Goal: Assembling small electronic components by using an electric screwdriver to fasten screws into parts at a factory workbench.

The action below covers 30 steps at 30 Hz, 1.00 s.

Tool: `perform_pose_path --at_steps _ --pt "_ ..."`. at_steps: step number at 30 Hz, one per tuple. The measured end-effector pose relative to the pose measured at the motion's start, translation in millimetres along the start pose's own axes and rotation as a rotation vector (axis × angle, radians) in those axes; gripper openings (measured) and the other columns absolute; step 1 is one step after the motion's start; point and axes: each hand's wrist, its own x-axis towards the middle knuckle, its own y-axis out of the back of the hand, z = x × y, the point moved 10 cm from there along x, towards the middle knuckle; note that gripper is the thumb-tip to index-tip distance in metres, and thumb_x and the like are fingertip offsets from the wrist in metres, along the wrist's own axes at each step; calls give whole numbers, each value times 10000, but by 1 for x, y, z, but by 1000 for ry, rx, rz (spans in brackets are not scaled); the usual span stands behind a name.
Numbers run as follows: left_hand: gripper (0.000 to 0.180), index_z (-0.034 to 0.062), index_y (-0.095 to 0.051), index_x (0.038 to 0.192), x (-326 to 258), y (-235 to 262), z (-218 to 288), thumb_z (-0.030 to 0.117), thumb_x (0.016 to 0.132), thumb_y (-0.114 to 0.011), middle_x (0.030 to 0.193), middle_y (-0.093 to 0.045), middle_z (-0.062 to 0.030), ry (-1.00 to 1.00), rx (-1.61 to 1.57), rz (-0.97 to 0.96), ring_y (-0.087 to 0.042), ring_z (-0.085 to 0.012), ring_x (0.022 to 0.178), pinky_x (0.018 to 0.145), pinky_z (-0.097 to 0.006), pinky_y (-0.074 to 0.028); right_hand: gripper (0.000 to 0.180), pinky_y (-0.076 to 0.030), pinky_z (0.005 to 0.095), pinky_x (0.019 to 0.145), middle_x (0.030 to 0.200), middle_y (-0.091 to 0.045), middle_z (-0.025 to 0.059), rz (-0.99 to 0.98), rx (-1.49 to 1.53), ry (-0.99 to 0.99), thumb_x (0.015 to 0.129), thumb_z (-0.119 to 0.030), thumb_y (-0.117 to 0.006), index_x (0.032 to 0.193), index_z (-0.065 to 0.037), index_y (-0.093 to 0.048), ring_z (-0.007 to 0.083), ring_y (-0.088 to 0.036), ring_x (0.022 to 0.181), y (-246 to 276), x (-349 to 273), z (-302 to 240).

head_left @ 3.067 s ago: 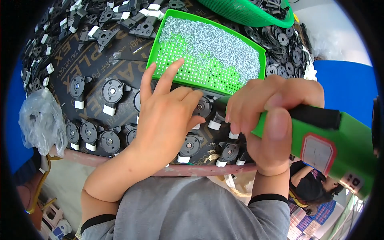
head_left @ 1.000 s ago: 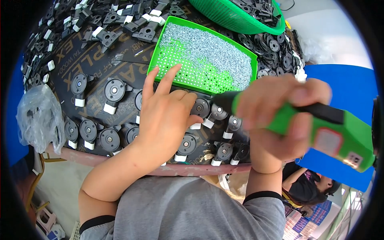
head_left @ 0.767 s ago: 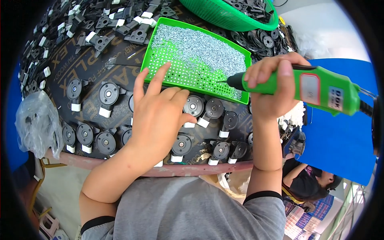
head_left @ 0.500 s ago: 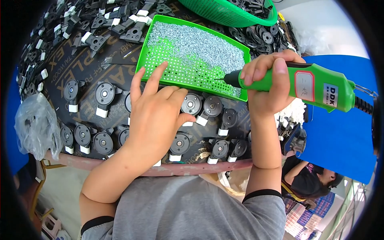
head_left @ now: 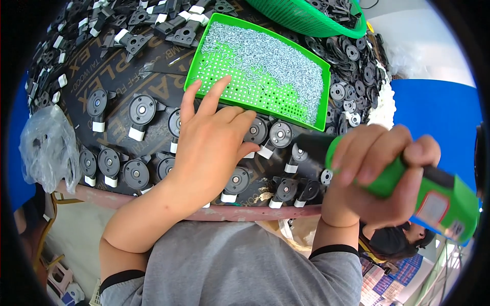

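In my right hand (head_left: 377, 153) is a green electric screwdriver (head_left: 457, 204), fingers wrapped round its body. Its dark nose is smeared by motion and points left, close to a black caster wheel (head_left: 299, 153) in the back row; the bit cannot be made out. My left hand (head_left: 212, 137) is spread palm down over the wheels, holding nothing I can see. Its two longest-reaching fingers extend over the near edge of a green perforated tray (head_left: 224, 97). Small silver screws (head_left: 270, 53) cover much of that tray. A caster wheel (head_left: 237, 181) with a white tab sits beside my left wrist.
Two rows of black wheels (head_left: 136, 173) line the near part of the dark board. Black brackets with white tabs (head_left: 135, 43) are heaped at the far left. A green basket (head_left: 306, 20) stands behind the tray; black discs (head_left: 352, 76) lie right of it. Clear plastic bag (head_left: 48, 148) at left.
My right hand has drawn the screwdriver away from the screw tray, down and to the right, tilting it. My left hand stays spread over the wheels. The whole view has shifted slightly.
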Motion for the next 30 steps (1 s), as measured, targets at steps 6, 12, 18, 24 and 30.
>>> perform_pose_path --at_steps 6,12,18,24,30 --pt "453 95 -723 1098 -3 0 -5 203 679 -857 1045 -718 -43 20 5 26 -465 -297 1366 1166 -552 -215 258 -499 385 539 711 -561 91 -65 -103 -117 1010 -293 -587 1121 -111 -443 212 -564 559 -26 -16 20" --pt "471 92 -722 1096 -1 1 -3 147 649 -860 1037 -713 -42 9 -11 25 -471 -297 1361 1167 -553 -217 265 -495 380 540 693 -554 85 -102 -26 -180 1008 -301 -614 1059 -112 -435 205 -567 556 -29 -9 35" --pt "355 59 -717 999 2 2 1 161 680 -835 945 -688 -65 -2 20 27 -494 -309 1312 1143 -557 -254 325 -489 370 536 670 -535 67 5 -108 -253 985 -342 -651 1016 -105 -431 181 -531 534 -27 -9 40" --pt "437 83 -718 1103 -2 -7 0 181 691 -827 1045 -716 -49 9 33 -7 -476 -283 1349 1141 -521 -242 347 -470 346 497 669 -535 63 -21 -68 -140 966 -332 -666 1059 -87 -439 180 -535 534 -21 -13 39" --pt "473 64 -713 1126 -1 -3 7 250 705 -822 1075 -713 -48 -25 87 31 -483 -295 1327 1125 -515 -264 223 -486 342 482 649 -515 80 102 85 44 1003 -211 -584 1113 -61 -461 201 -527 511 33 9 26"
